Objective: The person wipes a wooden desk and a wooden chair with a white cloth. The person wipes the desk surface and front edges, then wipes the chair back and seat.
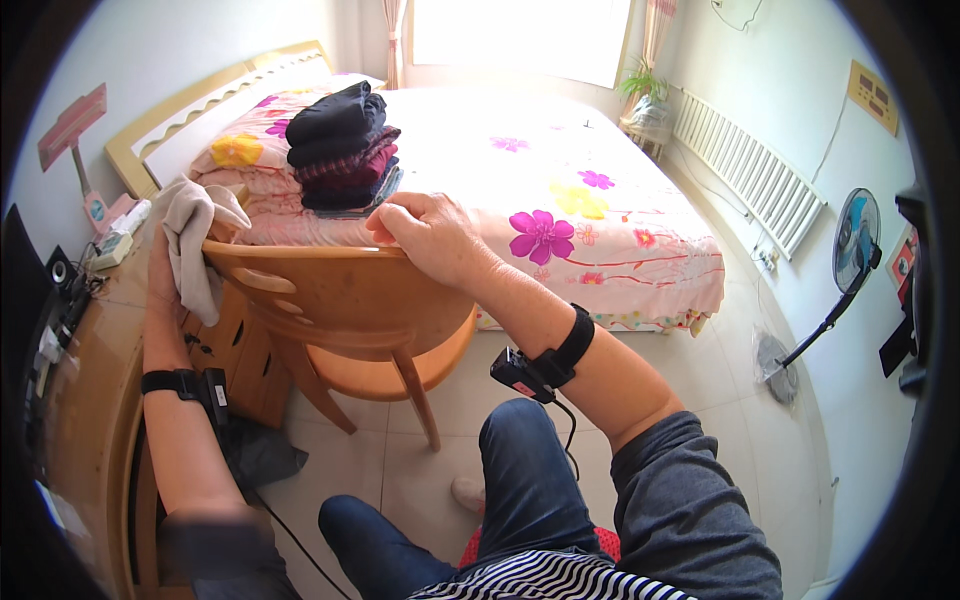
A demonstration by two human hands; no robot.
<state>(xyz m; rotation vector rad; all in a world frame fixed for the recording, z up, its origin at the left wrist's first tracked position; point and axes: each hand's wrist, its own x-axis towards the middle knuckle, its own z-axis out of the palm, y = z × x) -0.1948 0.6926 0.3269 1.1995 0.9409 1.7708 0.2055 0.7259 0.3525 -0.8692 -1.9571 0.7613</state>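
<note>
A beige cloth is bunched around my left hand at the left end of the chair's backrest. Most of that hand's fingers are hidden by the fabric. My right hand curls over the top edge of the wooden chair, near the middle-right of its backrest. The chair has its back towards me, with a round seat and splayed legs. Just beyond it, a stack of folded clothes, dark on top with plaid and maroon pieces below, rests on the bed.
A floral-covered bed fills the far side. To the left runs a wooden desk with a pink desk lamp, a telephone and a small speaker. A standing fan and a radiator are along the right wall.
</note>
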